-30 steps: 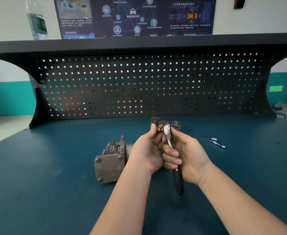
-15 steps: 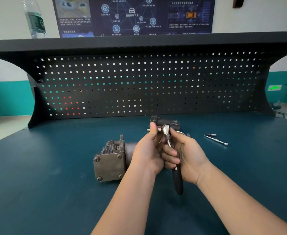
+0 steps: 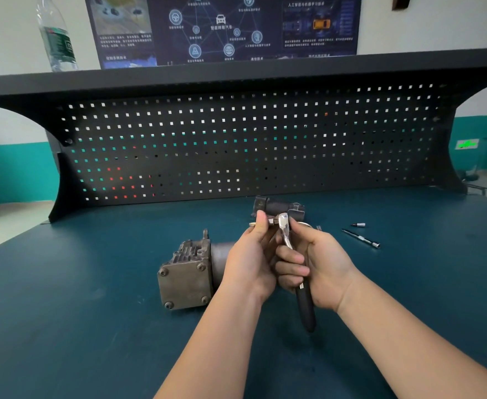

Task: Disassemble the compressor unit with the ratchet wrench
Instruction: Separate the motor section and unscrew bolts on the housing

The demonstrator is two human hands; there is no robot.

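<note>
The left hand point(image 3: 250, 257) pinched a small bit at the head of the wrench point(image 3: 289, 256), and the right hand point(image 3: 315, 269) was curled around its shaft. If the pinch slipped, I think the bit could drop on the bench point(image 3: 63, 326). The wrench pointed head up, handle down toward the person. The compressor point(image 3: 190, 272) lay just left of the fingers, long axis running sideways.

teal table point(image 3: 63, 326), black perforated pegboard point(image 3: 265, 145), grey-brown compressor unit point(image 3: 186, 279), chrome black-handled ratchet wrench point(image 3: 305, 306)
</note>
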